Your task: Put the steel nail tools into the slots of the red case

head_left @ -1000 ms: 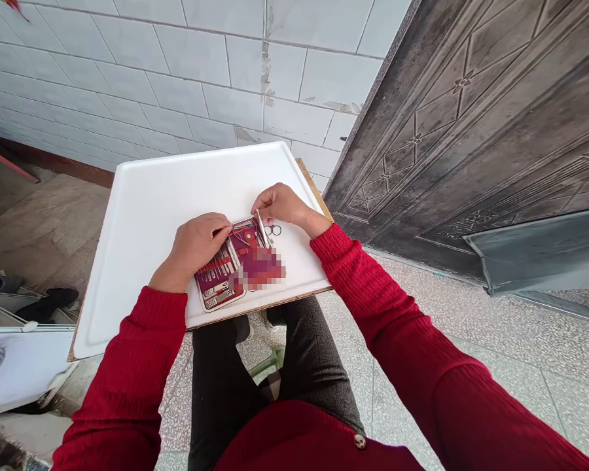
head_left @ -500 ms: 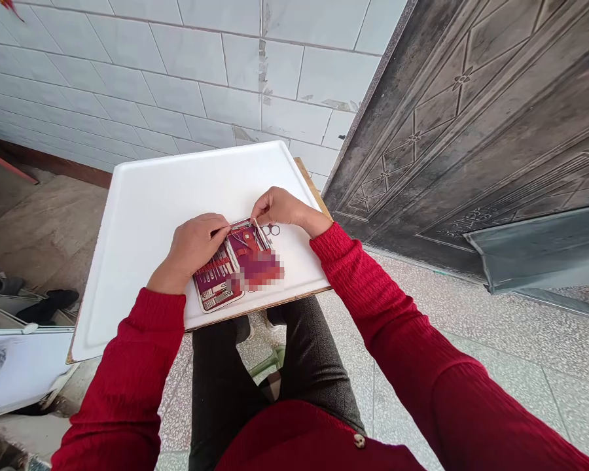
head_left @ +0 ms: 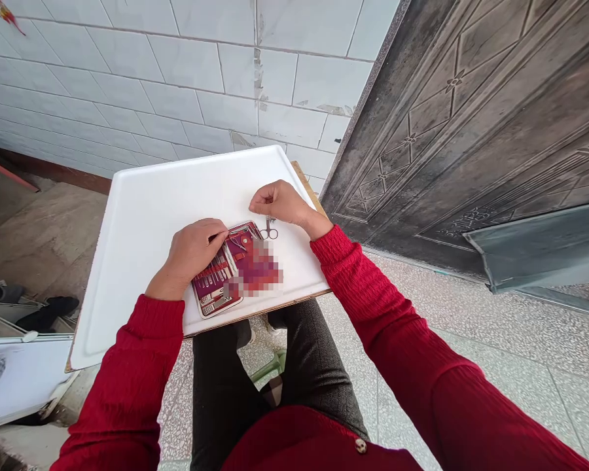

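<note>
An open manicure set case point(head_left: 235, 256) with a dark red lining lies near the front edge of a white tray-like board point(head_left: 177, 190). Several slim metal tools point(head_left: 214, 275) sit in its left half, with nail clippers point(head_left: 211, 304) at the bottom. Part of the right half is blurred out. My left hand point(head_left: 191, 252) is closed at the case's upper edge, thumb and fingers pinching near its middle. Above the case, my right hand point(head_left: 281, 203) is pinched closed; what its fingertips hold, if anything, cannot be made out. Small scissors point(head_left: 269, 233) lie just below it, beside the case.
The board rests on a wooden surface point(head_left: 307, 183) whose edge shows at the right. Behind stands a tiled wall point(head_left: 186, 78); a dark patterned metal door point(head_left: 422, 144) is to the right. At the lower left are a shelf with dark items point(head_left: 46, 313) and a white panel point(head_left: 29, 373).
My right hand has lifted away from the case's upper right corner, up over the board, so the scissors show more fully. My left hand stays at the case's upper edge.
</note>
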### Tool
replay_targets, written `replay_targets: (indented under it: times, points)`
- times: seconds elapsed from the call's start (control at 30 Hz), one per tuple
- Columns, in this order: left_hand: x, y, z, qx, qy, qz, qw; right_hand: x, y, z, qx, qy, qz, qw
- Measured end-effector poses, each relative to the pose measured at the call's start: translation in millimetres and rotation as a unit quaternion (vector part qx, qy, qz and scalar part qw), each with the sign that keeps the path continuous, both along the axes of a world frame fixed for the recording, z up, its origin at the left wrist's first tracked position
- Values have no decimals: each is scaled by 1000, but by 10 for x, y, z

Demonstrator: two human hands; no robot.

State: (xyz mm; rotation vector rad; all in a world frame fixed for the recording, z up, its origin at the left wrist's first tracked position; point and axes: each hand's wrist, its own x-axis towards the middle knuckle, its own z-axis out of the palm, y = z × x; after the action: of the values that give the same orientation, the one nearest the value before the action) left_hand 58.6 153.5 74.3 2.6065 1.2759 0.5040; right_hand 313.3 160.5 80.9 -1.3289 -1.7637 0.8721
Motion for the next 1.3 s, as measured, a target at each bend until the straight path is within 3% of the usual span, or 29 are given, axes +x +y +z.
replay_targets:
  times: [0.17,0.43,0.7,0.97,1.13,1.3]
  points:
    - [6,-8,6,5,-4,-4,1000,-157,-110,38,-42,-49,82,995]
    - [6,-12,16,-7,-2,-5,1000,-159,-135,106,-73,-51,47,995]
    - [11,-13,10,-4,2,1,1000,-94,-102,86,-125,-29,68,989]
    - [3,-12,12,-3,1,1,1000,-70,-110,81,-95,-8,73,993]
    - [-3,3,-1,0,-3,0,1000,-74,-55,45,-30,-8,15,999]
    - [-21,14,-16,-2,-1,1,1000,34,6,44,61,-68,-144,985]
